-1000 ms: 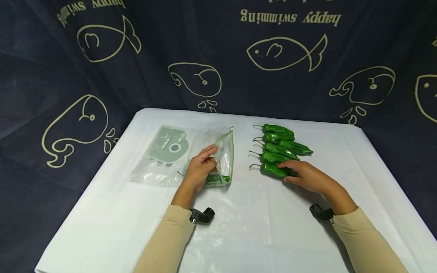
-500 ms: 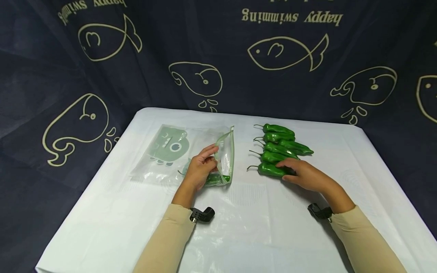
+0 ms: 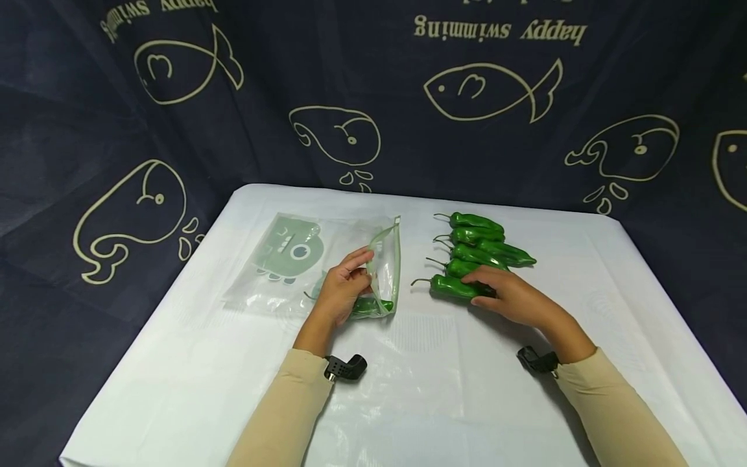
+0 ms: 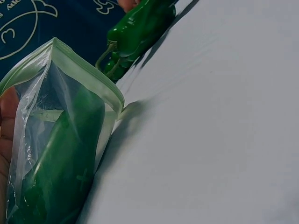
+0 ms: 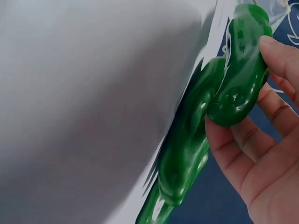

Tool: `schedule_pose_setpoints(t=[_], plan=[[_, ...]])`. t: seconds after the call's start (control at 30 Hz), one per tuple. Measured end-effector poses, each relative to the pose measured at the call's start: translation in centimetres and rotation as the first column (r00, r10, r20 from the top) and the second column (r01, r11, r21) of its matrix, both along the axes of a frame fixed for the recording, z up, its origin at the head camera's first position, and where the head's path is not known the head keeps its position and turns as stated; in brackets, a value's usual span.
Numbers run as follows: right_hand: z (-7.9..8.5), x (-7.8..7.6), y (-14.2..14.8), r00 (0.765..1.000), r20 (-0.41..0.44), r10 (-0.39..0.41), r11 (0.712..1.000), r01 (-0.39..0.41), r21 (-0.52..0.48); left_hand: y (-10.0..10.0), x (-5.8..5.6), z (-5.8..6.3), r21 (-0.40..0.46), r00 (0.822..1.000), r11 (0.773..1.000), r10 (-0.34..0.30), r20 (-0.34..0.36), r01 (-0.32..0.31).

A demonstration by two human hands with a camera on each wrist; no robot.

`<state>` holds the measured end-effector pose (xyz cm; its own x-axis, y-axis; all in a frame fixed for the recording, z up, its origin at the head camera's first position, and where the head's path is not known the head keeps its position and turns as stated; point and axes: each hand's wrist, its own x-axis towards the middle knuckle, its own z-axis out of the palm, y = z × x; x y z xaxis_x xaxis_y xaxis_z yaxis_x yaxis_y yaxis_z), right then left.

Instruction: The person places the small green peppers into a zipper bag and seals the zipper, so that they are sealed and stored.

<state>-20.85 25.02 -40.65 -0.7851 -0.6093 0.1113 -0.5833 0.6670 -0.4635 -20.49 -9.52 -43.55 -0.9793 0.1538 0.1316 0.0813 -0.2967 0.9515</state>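
Note:
A clear zip bag (image 3: 332,227) with a green cartoon monster print lies at the left of the table, its green-edged mouth (image 3: 397,259) facing right. My left hand (image 3: 338,292) holds the near layer of that mouth, keeping it parted. One green pepper (image 4: 65,154) lies inside the bag, its tip near the opening. My right hand (image 3: 516,298) pinches another green pepper (image 5: 243,65) by its tip end, thumb on one side and fingers on the other; its stem points left toward the bag. Several more green peppers (image 3: 473,235) lie in a row just behind it.
A white cloth covers the table (image 3: 233,402), with a clear plastic sheet (image 3: 426,376) lying flat at the front middle. Behind hangs a dark blue curtain (image 3: 496,155) printed with fish and whales. Each wrist carries a small black camera (image 3: 345,368).
My right hand has slid the nearest pepper left, away from the row and closer to the bag. The left hand and the bag have stayed put.

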Motion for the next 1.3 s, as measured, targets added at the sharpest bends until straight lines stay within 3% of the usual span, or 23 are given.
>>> schedule_pose_setpoints(t=[0.7, 1.3], plan=[[0.1, -0.5, -3.7, 0.993, -0.042, 0.106, 0.994, -0.108, -0.027, -0.1, 0.1, 0.0, -0.012, 1.000, 1.000, -0.002, -0.014, 0.002], [0.3, -0.8, -6.7, 0.977, -0.016, 0.212, 0.977, -0.212, -0.010, -0.1, 0.0, -0.1, -0.020, 1.000, 1.000, 0.005, -0.016, -0.005]])
